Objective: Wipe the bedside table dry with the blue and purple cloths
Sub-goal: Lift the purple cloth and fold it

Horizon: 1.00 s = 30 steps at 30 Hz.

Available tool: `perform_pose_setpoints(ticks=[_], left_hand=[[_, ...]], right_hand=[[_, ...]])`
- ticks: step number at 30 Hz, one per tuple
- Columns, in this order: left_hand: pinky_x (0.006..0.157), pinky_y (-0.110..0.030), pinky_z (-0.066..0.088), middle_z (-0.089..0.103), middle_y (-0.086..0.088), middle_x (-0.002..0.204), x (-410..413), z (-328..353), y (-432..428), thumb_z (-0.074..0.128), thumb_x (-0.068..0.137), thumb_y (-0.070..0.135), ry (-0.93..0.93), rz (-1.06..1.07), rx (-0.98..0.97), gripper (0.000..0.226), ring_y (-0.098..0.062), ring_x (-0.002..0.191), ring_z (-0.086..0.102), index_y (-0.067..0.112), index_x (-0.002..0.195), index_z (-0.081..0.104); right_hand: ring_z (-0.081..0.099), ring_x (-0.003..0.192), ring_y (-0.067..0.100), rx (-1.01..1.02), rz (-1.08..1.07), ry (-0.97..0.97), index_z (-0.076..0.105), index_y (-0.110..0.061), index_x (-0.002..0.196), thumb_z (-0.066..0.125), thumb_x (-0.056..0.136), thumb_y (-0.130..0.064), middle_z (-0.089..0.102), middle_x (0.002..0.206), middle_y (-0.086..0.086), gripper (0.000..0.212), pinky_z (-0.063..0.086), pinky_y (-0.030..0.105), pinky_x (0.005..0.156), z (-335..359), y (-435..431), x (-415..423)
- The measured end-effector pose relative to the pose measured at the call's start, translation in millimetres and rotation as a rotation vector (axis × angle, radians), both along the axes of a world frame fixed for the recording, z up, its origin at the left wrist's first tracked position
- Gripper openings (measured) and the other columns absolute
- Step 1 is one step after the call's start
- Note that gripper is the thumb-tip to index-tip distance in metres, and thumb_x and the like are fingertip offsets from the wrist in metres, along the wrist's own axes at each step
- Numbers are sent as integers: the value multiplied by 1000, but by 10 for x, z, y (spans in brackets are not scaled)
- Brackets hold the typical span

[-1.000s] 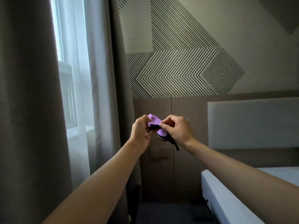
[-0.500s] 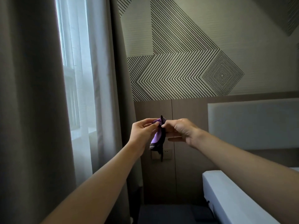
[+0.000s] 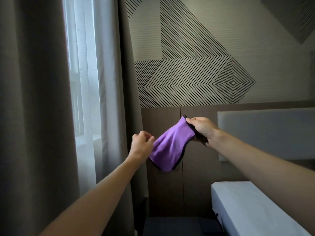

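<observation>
One wide-angle head-worn camera faces forward, nearly level, toward the black-striped beige wall [image 3: 196, 74]; left hand [image 3: 142, 143] and right hand [image 3: 202, 129] sit mid-frame, grey-brown curtain [image 3: 34, 99] at nine o'clock.

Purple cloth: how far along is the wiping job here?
Done: nothing looks wiped yet. In hand: the purple cloth is held up in the air in front of the wall. The right hand grips its top edge and the left hand pinches its lower side. Left: all the wiping, since the cloth touches no surface.
</observation>
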<state>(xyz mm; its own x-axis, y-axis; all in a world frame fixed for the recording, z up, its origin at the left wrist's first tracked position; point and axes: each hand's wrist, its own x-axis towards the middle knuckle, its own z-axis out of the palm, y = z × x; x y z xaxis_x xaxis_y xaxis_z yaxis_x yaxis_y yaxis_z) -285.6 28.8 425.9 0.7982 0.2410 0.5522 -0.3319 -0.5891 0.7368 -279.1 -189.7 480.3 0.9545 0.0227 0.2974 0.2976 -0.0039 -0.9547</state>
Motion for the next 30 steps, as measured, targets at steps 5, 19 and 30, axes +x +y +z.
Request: perform_pose_setpoints(ticks=[5,19,30], left_hand=[[74,-27,58,65,-1,100,-367,-185,-515,78,77,50,-228,-365,43,41,-9,86,67,18,96,60],[83,-52,56,73,-19,93,-201,-366,-700,45,105,27,-132,-395,-432,33,-34,86,70,14,97,74],[91,-58,55,76,-17,96,-196,-282,-718,45,105,30,6,-385,-600,40,-33,94,73,9,93,76]], right_hand=[[64,50,13,37,75,148,67,-7,86,67,94,-19,65,75,9,14,51,23,42,-10,184,-67],[67,79,18,135,299,94,74,-4,107,46,97,-26,72,86,7,36,52,30,72,-344,131,-6],[70,79,18,-414,-145,-364,69,-13,89,85,75,-18,73,82,2,21,58,27,69,-667,200,3]])
